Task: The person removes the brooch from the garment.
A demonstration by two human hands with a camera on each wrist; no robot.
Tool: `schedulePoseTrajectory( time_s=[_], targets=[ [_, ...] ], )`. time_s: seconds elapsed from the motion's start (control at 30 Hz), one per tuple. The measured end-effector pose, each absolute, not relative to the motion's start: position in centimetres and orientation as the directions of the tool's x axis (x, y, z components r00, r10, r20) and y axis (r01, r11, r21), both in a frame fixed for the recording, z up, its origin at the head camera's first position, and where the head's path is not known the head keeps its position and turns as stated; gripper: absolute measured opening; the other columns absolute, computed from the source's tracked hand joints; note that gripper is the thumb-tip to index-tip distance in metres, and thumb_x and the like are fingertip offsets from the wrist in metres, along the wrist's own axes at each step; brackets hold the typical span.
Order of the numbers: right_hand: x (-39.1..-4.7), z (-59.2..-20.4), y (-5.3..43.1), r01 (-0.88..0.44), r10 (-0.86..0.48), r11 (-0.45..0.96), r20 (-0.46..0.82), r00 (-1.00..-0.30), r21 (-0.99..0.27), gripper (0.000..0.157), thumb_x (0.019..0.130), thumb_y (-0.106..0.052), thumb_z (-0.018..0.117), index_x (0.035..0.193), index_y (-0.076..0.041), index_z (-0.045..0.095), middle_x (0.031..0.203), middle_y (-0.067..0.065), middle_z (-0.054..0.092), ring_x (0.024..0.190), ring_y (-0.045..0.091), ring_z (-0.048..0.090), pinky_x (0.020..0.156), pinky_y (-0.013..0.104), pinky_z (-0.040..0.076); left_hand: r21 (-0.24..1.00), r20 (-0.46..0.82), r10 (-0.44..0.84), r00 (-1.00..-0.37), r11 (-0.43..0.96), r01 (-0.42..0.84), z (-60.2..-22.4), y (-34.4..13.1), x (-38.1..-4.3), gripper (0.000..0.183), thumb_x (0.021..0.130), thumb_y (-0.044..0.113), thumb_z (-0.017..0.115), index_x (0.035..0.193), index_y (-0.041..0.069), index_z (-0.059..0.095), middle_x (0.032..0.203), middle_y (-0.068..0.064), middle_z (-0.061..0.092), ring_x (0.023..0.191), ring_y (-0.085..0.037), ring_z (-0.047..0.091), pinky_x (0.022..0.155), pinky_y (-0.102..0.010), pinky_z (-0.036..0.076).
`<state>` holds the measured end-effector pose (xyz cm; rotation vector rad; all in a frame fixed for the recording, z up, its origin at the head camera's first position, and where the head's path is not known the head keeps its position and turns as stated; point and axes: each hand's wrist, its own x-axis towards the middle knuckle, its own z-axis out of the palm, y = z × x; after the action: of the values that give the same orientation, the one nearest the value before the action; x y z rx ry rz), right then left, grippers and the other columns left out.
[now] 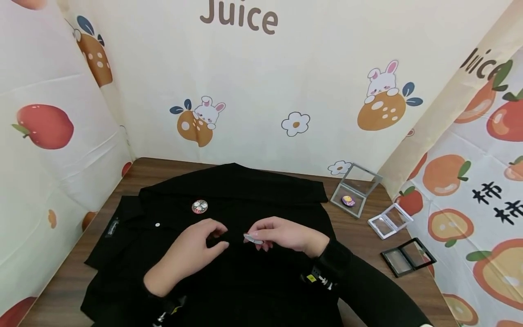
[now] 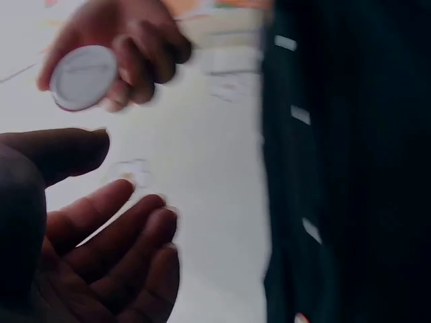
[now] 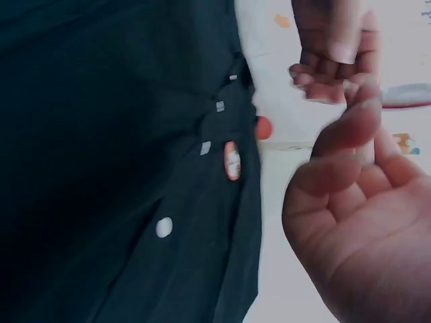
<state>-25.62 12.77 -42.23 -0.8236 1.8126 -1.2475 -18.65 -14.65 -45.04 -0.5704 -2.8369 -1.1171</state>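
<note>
My right hand [image 1: 283, 234] pinches a round button badge [image 1: 253, 239] between thumb and fingers, above a black shirt [image 1: 261, 190]. In the left wrist view the badge [image 2: 84, 77] turns its pale back, with a pin across it, towards the camera. My left hand [image 1: 189, 250] hovers just left of it, fingers loosely bent and thumb apart, holding nothing. Another round badge [image 1: 199, 206], with a patterned face and reddish rim, lies on the shirt's upper left part. A white shirt button [image 1: 157, 225] shows near it.
At the right stand three opened cases: a grey one [image 1: 337, 200] with a purple and yellow badge [image 1: 348, 200] inside, a white one [image 1: 384, 232] and a black one [image 1: 398, 265]. The shirt spreads over a wooden table [image 1: 363, 243]. Printed curtains [image 1: 253, 81] close off the back and sides.
</note>
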Motion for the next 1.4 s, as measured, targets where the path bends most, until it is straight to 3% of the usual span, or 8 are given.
schedulePoseTrajectory(
  time_s=[0.13, 0.23, 0.4, 0.57, 0.83, 1.1, 1.4],
  targets=[
    [-25.3, -43.6, 13.2, -0.256, -0.764, 0.460, -0.232, -0.602, -0.850, 0.030, 0.106, -0.038, 0.059, 0.117, -0.014, 0.072, 0.100, 0.007, 0.069, 0.084, 0.022, 0.063, 0.074, 0.034, 0.055, 0.449, 0.064, 0.376, -0.924, 0.817, 0.363, -46.9, -16.4, -18.5, 0.041, 0.093, 0.033, 0.078, 0.126, 0.011, 0.071, 0.127, -0.004, 0.067, 0.118, -0.026, 0.063, 0.101, -0.053, 0.050],
    [-25.2, -44.5, 14.0, -0.444, -0.720, 0.571, -0.162, -0.675, -0.690, 0.030, 0.101, -0.049, 0.063, 0.114, -0.022, 0.070, 0.091, -0.007, 0.065, 0.075, 0.009, 0.059, 0.068, 0.028, 0.052, 0.322, 0.013, 0.383, -0.924, 0.873, 0.366, -47.9, -17.7, -18.6, 0.054, 0.091, 0.040, 0.078, 0.133, 0.007, 0.067, 0.138, -0.016, 0.061, 0.126, -0.036, 0.058, 0.102, -0.057, 0.048],
    [-26.0, -45.8, 16.6, -0.577, -0.640, 0.715, -0.037, -0.767, -0.395, 0.042, 0.097, -0.059, 0.063, 0.115, -0.022, 0.070, 0.097, -0.015, 0.061, 0.080, 0.002, 0.056, 0.074, 0.029, 0.051, 0.254, -0.112, 0.379, -0.919, 0.905, 0.342, -48.9, -19.8, -19.2, 0.073, 0.090, 0.047, 0.078, 0.143, 0.001, 0.057, 0.152, -0.029, 0.045, 0.140, -0.050, 0.041, 0.111, -0.065, 0.034],
    [-28.2, -47.2, 20.6, -0.475, -0.505, 0.826, -0.024, -0.863, -0.305, 0.044, 0.096, -0.058, 0.065, 0.114, -0.017, 0.070, 0.101, -0.008, 0.063, 0.082, 0.007, 0.056, 0.077, 0.034, 0.050, 0.300, -0.219, 0.401, -0.889, 0.895, 0.330, -49.8, -21.2, -19.9, 0.085, 0.089, 0.054, 0.076, 0.152, 0.003, 0.049, 0.160, -0.029, 0.034, 0.146, -0.053, 0.028, 0.116, -0.068, 0.023],
    [-31.8, -48.1, 28.0, -0.228, -0.257, 0.915, -0.046, -0.965, -0.332, 0.053, 0.098, -0.056, 0.064, 0.116, -0.006, 0.068, 0.093, 0.003, 0.064, 0.077, 0.018, 0.057, 0.068, 0.039, 0.047, 0.322, -0.268, 0.381, -0.885, 0.901, 0.290, -50.2, -21.7, -19.9, 0.090, 0.083, 0.053, 0.082, 0.152, 0.006, 0.049, 0.161, -0.029, 0.033, 0.145, -0.056, 0.027, 0.110, -0.074, 0.028],
    [-33.0, -47.1, 34.9, -0.052, -0.062, 0.963, -0.030, -0.998, -0.266, 0.061, 0.102, -0.052, 0.057, 0.120, 0.006, 0.063, 0.104, 0.022, 0.066, 0.084, 0.033, 0.062, 0.073, 0.050, 0.048, 0.305, -0.241, 0.384, -0.891, 0.902, 0.306, -50.3, -22.0, -19.6, 0.091, 0.083, 0.053, 0.082, 0.152, 0.005, 0.050, 0.160, -0.030, 0.033, 0.144, -0.057, 0.029, 0.108, -0.074, 0.029],
    [-32.2, -46.8, 41.0, 0.171, 0.160, 0.955, -0.063, -0.985, -0.244, 0.070, 0.102, -0.056, 0.050, 0.112, 0.013, 0.058, 0.095, 0.027, 0.065, 0.077, 0.035, 0.061, 0.062, 0.046, 0.048, 0.284, -0.220, 0.393, -0.893, 0.901, 0.327, -50.1, -22.0, -19.7, 0.089, 0.084, 0.053, 0.081, 0.152, 0.005, 0.050, 0.159, -0.030, 0.034, 0.144, -0.057, 0.030, 0.107, -0.075, 0.031]
  ],
)
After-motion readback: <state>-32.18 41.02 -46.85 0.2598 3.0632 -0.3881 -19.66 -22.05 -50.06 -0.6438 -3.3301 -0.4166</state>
